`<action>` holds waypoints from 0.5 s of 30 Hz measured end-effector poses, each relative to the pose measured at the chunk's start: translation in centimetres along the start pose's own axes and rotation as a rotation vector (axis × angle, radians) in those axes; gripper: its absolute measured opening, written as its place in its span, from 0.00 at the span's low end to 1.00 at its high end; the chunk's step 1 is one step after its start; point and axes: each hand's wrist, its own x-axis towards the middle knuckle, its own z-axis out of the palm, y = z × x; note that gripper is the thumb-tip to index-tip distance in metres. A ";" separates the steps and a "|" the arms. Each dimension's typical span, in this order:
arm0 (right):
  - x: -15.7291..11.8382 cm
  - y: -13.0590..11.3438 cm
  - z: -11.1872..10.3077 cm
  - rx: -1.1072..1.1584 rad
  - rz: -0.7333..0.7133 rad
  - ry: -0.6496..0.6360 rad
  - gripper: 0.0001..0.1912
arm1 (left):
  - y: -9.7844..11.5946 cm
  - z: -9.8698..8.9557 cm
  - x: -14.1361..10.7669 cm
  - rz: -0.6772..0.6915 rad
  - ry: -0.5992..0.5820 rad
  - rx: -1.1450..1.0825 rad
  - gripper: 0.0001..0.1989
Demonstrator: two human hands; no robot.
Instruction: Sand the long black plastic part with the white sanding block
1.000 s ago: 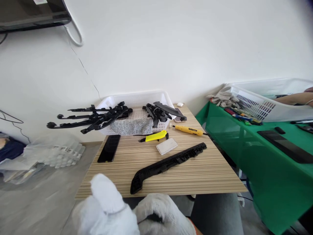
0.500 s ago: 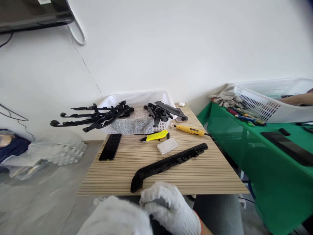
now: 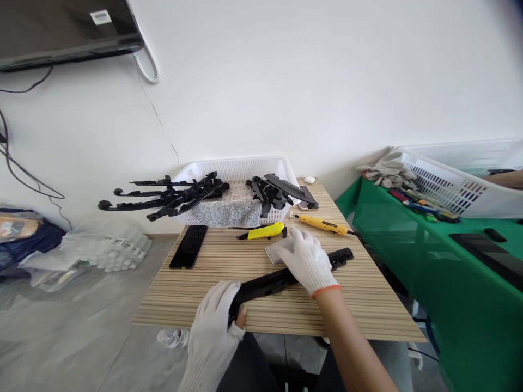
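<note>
Long black plastic strip (image 3: 265, 284) lies slantwise on the striped desk (image 3: 163, 305), lower centre of the frame, bent end lower left, narrow end to the right. Left hand (image 3: 214, 321), in a white glove with the thumb tip bare, has its fingers clamped on the bent end: thumb on the near side, the others over the far side. Right hand (image 3: 308, 261), white glove with orange cuff, crosses above the strip and hides part of it. Its fingers lie over a flat white block (image 3: 274, 253) just beyond; cannot tell whether they grip it.

Farther up the desk: a yellow cutter (image 3: 265, 231) near the block, a yellow pen-shaped tool (image 3: 322, 224) to its right, a black phone (image 3: 188, 246) at left. Behind these, centre of the frame, a white basket (image 3: 241, 163) with grey cloth (image 3: 226, 213) over its near rim; one bundle of black parts (image 3: 180, 196) juts out leftward, another black cluster (image 3: 278, 190) rests at the right side.

Right of the frame: green cloth (image 3: 392, 239) on a second desk, bearing a second basket (image 3: 469, 190), a heap of gloves (image 3: 386, 170) and a co-worker's forearm (image 3: 509, 178) reaching into the basket. Upper left: a dark screen (image 3: 61, 30) on the wall.
</note>
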 end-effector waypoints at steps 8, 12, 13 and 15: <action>0.4 -0.7 0.3 0.113 0.154 -0.103 0.36 | -0.5 -0.2 3.6 0.012 -0.255 -0.158 0.21; -0.2 0.3 0.6 0.215 0.080 0.133 0.34 | -0.2 0.3 4.1 -0.041 -0.246 -0.158 0.22; -0.7 1.0 0.4 0.248 0.031 0.301 0.32 | -0.1 0.5 4.0 -0.052 -0.233 -0.151 0.22; -2.2 3.2 -0.5 0.332 -0.115 0.664 0.26 | -0.2 0.7 3.7 -0.060 -0.211 -0.139 0.22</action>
